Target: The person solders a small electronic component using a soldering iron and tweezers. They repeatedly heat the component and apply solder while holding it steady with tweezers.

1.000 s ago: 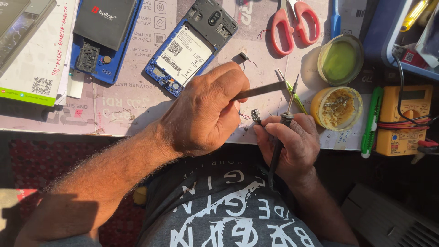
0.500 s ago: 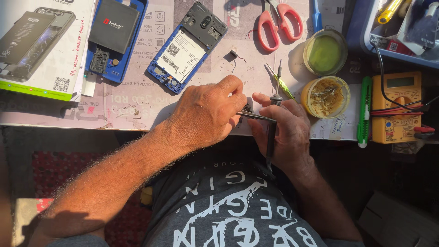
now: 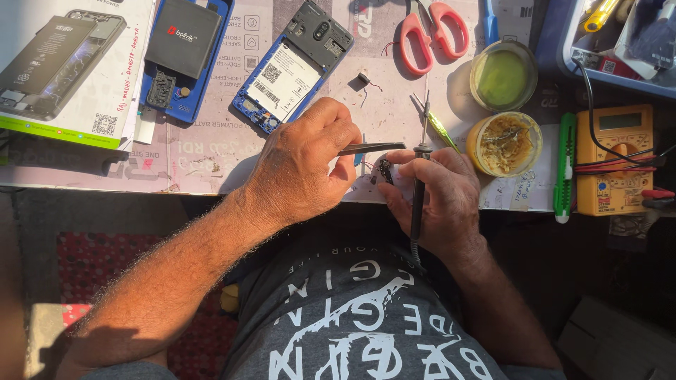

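Left hand (image 3: 299,172) pinches tweezers (image 3: 372,148), tips angled toward small dark part (image 3: 384,169) to steady it. Right hand (image 3: 436,197) fingers part at bench edge, soldering iron (image 3: 418,190) clasped along palm (tip up, clear of work).

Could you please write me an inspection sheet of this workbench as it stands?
Surface: printed work mat, sunlit and crowded.
Job's things: tweezers in the left hand; soldering iron in the right hand; small dark part at its fingertips.
Clutter: opened blue phone, battery, red scissors, two round tins, green knife, phone box.
Grip: both hands closed on tools.
Cables: yellow multimeter with red and black leads.
Surroundings: blue tray at the upper right.
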